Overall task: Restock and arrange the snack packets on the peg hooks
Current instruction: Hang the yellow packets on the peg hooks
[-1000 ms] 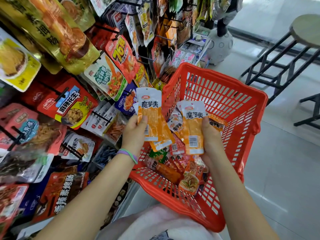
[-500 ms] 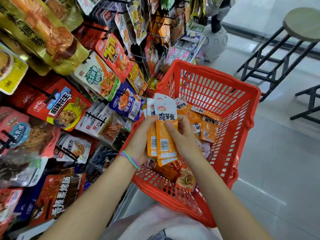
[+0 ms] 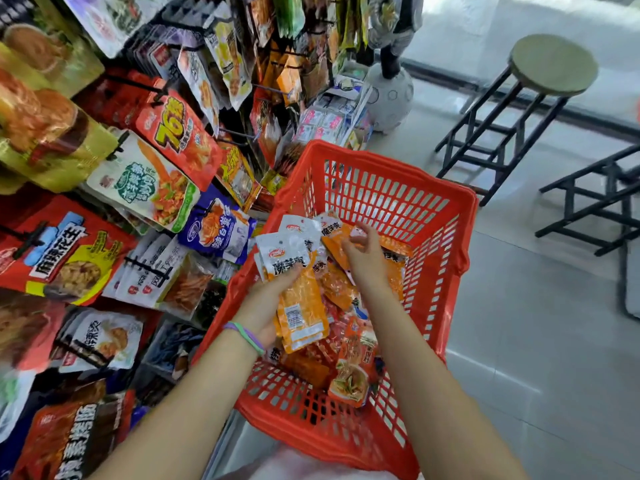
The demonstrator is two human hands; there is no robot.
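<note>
Gathering: left hand [image 3: 266, 299] gripping the stack of orange packets [image 3: 298, 292], right hand [image 3: 363, 258] pinching another packet [image 3: 337, 242] from the red basket [image 3: 381, 188]; best squaring hang-holes before hooking

One red basket [image 3: 377, 188], two hands, two black-framed stools, one purple-and-green wristband [image 3: 244, 332], uncounted snack packets

Peg rack [image 3: 145, 161] left, basket [image 3: 381, 188] right w/ packets [image 3: 349, 372] inside, stool [image 3: 550, 64] behind.
</note>
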